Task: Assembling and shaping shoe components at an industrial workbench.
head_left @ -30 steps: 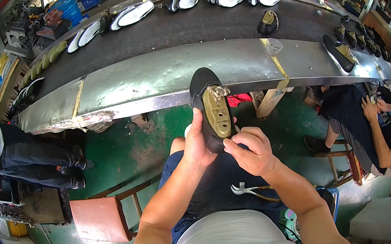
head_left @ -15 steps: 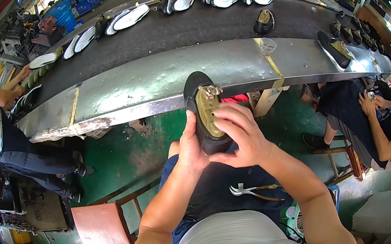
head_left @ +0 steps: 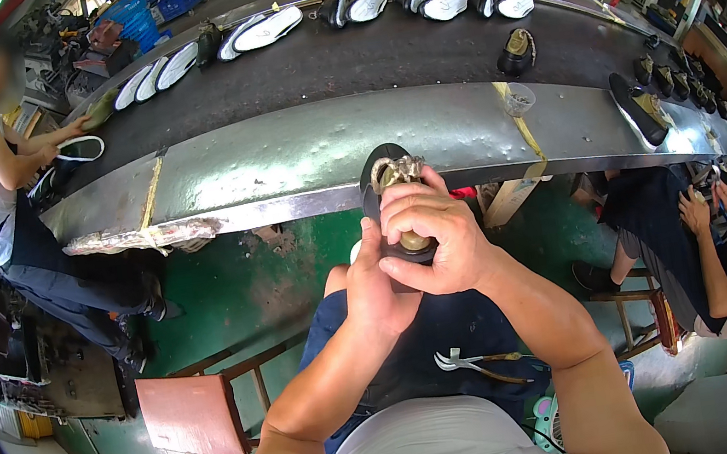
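Note:
A black shoe [head_left: 378, 158] with an olive-gold last inside [head_left: 415, 241] is held up just before the bench edge, its toe pointing away from me. My left hand [head_left: 373, 289] is closed around the shoe's heel end and left side, thumb up along the edge. My right hand [head_left: 438, 228] is curled over the last from above, fingers closed across its middle and thumb at the heel end. A ragged, bunched tan edge [head_left: 400, 169] shows beyond my right fingers. Pincers [head_left: 459, 361] with a pale metal head lie on my dark apron.
Ahead runs a metal-edged bench [head_left: 280, 160] with a dark belt [head_left: 296, 78] bearing several white-soled shoes. A single shoe [head_left: 517, 52] and a clear cup [head_left: 518, 97] are right of centre. People work at left, right and far right. A stool [head_left: 191, 416] stands at my left.
My right hand has moved forward and closed over the last; before, its fingers were spread above it. The shoe has tipped and shifted slightly. At left, a person's hands have moved with a shoe.

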Demonstrator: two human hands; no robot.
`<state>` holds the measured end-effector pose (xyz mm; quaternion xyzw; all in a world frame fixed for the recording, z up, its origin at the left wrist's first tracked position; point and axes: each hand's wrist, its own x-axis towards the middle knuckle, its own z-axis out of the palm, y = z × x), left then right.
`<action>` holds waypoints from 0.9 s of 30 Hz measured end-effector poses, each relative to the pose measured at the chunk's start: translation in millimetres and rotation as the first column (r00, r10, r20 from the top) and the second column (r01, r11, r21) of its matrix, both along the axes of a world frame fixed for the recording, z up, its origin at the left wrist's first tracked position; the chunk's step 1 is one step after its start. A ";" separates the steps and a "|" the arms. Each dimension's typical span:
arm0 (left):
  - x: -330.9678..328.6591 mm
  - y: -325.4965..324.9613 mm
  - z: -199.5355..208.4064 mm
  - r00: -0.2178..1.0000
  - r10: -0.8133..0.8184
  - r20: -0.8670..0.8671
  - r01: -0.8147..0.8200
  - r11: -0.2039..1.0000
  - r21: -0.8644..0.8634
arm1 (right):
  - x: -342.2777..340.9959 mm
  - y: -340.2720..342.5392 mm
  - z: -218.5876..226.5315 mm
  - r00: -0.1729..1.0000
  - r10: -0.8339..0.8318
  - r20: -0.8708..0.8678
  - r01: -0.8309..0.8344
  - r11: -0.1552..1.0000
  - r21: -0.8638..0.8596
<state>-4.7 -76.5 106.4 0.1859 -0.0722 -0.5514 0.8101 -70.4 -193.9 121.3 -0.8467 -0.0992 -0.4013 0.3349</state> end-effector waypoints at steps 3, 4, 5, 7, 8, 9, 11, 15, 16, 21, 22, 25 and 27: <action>-1.2 -0.5 7.2 0.997 0.004 0.073 -0.010 0.996 0.085 | 0.1 1.0 0.5 1.000 -0.021 0.014 0.021 0.999 0.036; -0.3 0.1 8.1 0.998 0.007 0.056 -0.011 0.997 0.074 | 1.8 0.6 1.3 1.000 -0.015 0.015 0.014 0.999 0.046; 0.0 0.0 9.4 0.999 0.010 0.040 -0.013 0.998 0.062 | 3.4 0.3 2.5 1.000 -0.008 0.017 0.007 0.998 0.055; -1.8 -2.6 14.8 0.997 0.002 0.081 -0.010 0.995 0.104 | 4.1 -0.5 3.1 0.999 -0.019 0.043 0.016 0.998 0.055; -2.7 -5.1 17.3 0.993 -0.005 0.121 -0.013 0.990 0.144 | 2.9 -1.4 3.5 0.999 -0.019 0.042 0.015 0.995 0.096; -1.0 -8.1 15.4 0.991 -0.017 0.130 -0.001 0.991 0.137 | 2.0 -3.3 5.5 0.999 -0.025 0.048 0.018 0.991 0.130; 4.2 -11.5 7.0 0.992 -0.061 0.112 0.052 0.995 0.082 | -0.1 -2.7 3.9 0.998 -0.013 0.054 0.001 0.974 0.227; 34.8 -5.6 -13.2 0.983 -0.161 0.085 0.140 0.967 0.213 | -20.1 -32.1 -1.7 0.974 0.221 0.042 -0.163 0.566 0.808; 44.8 -8.6 -17.1 0.983 -0.143 0.112 0.112 0.964 0.241 | -27.5 -42.0 -7.3 0.983 0.180 0.034 -0.129 0.545 0.829; 109.2 -71.7 -3.9 0.948 -0.055 0.313 -0.033 0.962 0.270 | -78.6 -132.6 -24.1 0.886 -0.279 -0.370 0.441 0.753 0.488; 126.2 -92.4 4.2 0.926 -0.043 0.375 -0.063 0.962 0.266 | -80.7 -156.6 -29.7 0.857 -0.382 -0.346 0.511 0.712 0.481; 214.0 -167.6 21.8 0.871 -0.137 0.471 0.085 0.988 0.130 | -91.1 -242.5 -48.6 0.709 -0.559 -0.429 0.705 0.569 0.424; 267.4 -225.7 25.8 0.917 0.025 0.399 -0.162 0.935 0.315 | -86.3 -292.9 -60.7 0.654 -0.604 -0.455 0.756 0.520 0.397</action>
